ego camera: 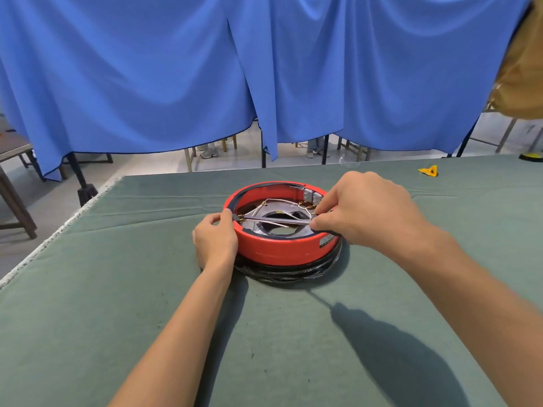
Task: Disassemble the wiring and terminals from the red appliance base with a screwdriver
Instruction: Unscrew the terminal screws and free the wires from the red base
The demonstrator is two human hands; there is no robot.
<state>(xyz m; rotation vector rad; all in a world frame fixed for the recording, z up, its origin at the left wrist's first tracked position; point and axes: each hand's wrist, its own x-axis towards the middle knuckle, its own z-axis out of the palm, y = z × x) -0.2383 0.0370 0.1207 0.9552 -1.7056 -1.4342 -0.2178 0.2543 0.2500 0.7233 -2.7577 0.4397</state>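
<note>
Head view only. Round red appliance base, glossy shell with a dark rim band, sits open side up near the middle of the green felt-covered table. A coil of black cable in clear wrap lies under it, bulging out from 4 to 7 o'clock.

Left hand is at the base's 9 o'clock, fingers curled round the outer wall and thumb on the rim. My read: it braces the shell so it doesn't spin or slide on the felt under tool load.

Right hand is at 3 o'clock, fingertips pinched tight on the handle end of a slim metal-shafted screwdriver. The shaft lies almost flat across the opening, tip at a small brass-coloured terminal just inside the wall at 9 o'clock, right beside the left thumb. The shallow angle looks forced by where the terminal sits against the wall. Can't tell whether the tip is seated in a screw.

Inside: dull grey metal plate with a central hole, thin white wires looped over it to small terminals, grey connector block at 1 o'clock. Wiring is all in place, so the job looks early.

Table at 1–2 o'clock: small yellow plastic piece. Creased blue cloth curtain behind, hanging in soft folds.
</note>
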